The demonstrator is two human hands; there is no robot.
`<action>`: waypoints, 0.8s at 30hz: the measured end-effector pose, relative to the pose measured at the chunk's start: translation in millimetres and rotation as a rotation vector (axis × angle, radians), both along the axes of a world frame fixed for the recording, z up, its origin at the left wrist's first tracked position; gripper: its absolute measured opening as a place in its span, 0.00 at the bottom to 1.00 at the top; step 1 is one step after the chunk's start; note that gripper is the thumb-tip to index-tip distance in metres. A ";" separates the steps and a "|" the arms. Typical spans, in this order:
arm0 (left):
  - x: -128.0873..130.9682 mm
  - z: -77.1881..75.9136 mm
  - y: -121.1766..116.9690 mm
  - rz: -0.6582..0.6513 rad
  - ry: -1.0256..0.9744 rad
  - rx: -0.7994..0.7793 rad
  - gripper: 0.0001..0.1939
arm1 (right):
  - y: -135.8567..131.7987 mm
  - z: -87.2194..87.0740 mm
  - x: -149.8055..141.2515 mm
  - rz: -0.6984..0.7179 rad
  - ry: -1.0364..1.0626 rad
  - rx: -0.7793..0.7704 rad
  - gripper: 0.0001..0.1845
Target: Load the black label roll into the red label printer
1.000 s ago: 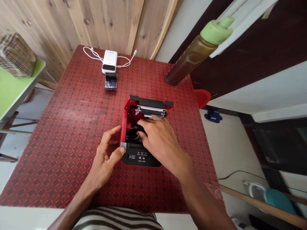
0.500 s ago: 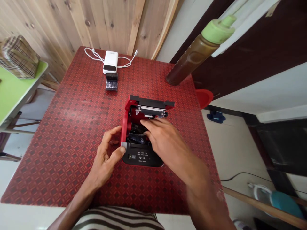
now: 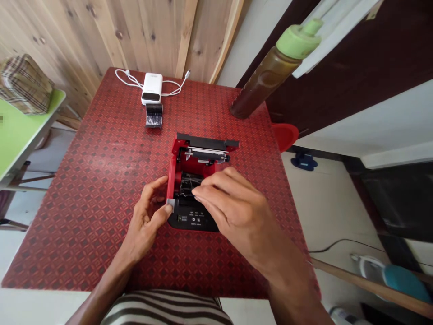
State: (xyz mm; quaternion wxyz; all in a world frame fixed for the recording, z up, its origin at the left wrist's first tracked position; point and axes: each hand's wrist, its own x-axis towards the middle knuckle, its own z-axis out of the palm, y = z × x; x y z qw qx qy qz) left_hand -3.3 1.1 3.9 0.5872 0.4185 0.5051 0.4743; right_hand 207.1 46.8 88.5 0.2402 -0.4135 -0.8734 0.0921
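Observation:
A small red and black printer [image 3: 199, 222] stands on the table with its lid [image 3: 208, 141] raised. In its bay lies a roll of shiny black film [image 3: 190, 181]. My left hand [image 3: 146, 220] grips the printer's left side, thumb on the grey corner piece and fingers along the red wall. Over the bay is my right hand [image 3: 233, 203], its thumb and fingertips pinched at the film's near edge. That hand hides the right part of the bay and of the control panel.
A white power bank [image 3: 152, 88] with a white cable [image 3: 174, 94] lies at the back of the red patterned table [image 3: 101, 180]. Touching its front is a small black film roll [image 3: 154, 115]. A brown bottle with a green cap [image 3: 267, 72] stands at the back right.
My right hand has drawn back toward me from deeper in the bay, its fingers now pinched, and more of the film shows. My left hand keeps its hold. The view has shifted slightly.

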 end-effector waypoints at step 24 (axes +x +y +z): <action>27.1 49.4 106.5 0.135 -0.005 0.167 0.14 | -48.0 -40.0 3.0 -0.106 -0.035 0.381 0.14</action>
